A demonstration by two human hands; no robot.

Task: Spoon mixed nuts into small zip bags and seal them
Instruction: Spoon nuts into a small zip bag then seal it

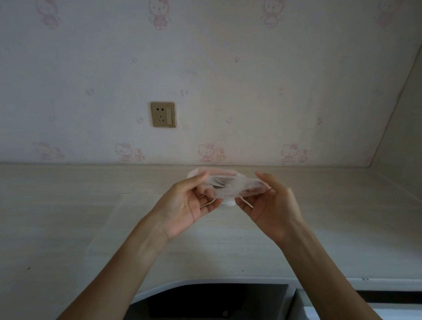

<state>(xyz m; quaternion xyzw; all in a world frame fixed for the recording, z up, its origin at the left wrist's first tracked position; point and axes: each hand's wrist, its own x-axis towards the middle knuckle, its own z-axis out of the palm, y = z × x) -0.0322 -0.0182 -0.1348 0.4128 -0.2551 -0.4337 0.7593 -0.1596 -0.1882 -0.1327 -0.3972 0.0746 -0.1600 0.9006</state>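
Item, nearest: two bare forearms, rising from the lower edge toward mid-frame over the front edge of the desk [50,223].

Item: left hand [186,205], palm turned up and inward, fingers curled; its grip pinches the left end of a clear zip bag [224,187].

Item: right hand [274,209], mirrored, fingers curled; its grip pinches the right end of the same bag.

Item: the zip bag, held in the air above the desk and between the two hands, crumpled and translucent. Long axis runs left to right, from one grip to the other. Each hand has one end, neither nearer than the other. No nuts can be made out inside; whether the mouth is open or sealed cannot be told. Judged: the bag is being readied for filling.

Item, just beyond and partly hidden by the bag: a pale round-rimmed container [196,172] on the desk, contents not visible. No spoon visible.

Item, farthest: patterned wall with a wall socket [163,114].
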